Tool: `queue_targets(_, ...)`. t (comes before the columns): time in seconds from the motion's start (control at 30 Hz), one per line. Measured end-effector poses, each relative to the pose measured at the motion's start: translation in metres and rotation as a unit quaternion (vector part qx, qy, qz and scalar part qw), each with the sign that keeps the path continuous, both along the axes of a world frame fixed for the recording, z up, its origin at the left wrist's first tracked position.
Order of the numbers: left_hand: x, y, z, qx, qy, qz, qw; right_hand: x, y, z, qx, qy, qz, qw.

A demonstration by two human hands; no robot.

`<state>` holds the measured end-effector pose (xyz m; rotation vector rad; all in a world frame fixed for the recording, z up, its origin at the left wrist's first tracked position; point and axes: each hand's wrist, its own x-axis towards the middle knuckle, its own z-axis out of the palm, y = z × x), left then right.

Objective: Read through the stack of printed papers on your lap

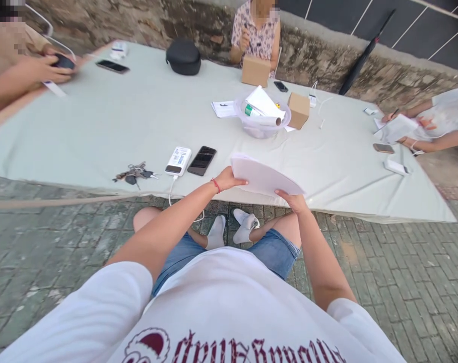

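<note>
Both hands are holding a sheet of paper over the table's near edge.

The left hand (229, 179) is pinching the paper (264, 176) at its 9 o'clock edge, thumb lying on top, the other fingers hiding beneath it. The right hand (293, 200) is gripping the 5 o'clock corner; its fingers are curling under the sheet, so how they are lying is hard to tell. The paper is hovering, slightly bowed, above the table (100, 126). At 9 o'clock from the paper a phone (202, 160), a power bank (178, 161) and keys (134, 173) are lying. At 12 o'clock a clear bowl (262, 121) is holding rolled papers, its contents hard to make out. Other people's hands are showing at the frame edges, their bodies partly cut off.
</note>
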<state>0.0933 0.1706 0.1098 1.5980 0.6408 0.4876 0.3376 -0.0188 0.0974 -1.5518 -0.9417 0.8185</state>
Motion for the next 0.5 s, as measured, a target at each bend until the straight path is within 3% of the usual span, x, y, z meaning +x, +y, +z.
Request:
queue_targets(0.1, -0.002, 0.0, -0.008, -0.006, 0.001, 0.004, 1.0, 0.001, 0.008, 0.005, -0.033, -0.035, 0.036, 0.998)
queue_targets(0.23, 0.003, -0.006, -0.012, -0.002, 0.031, 0.002, 1.0, -0.003, 0.017, 0.006, -0.003, -0.034, 0.015, 0.999)
queue_targets(0.5, 0.001, -0.02, -0.031, -0.014, 0.045, 0.012, 0.999, -0.008, 0.018, -0.015, -0.014, -0.02, 0.024, 0.999)
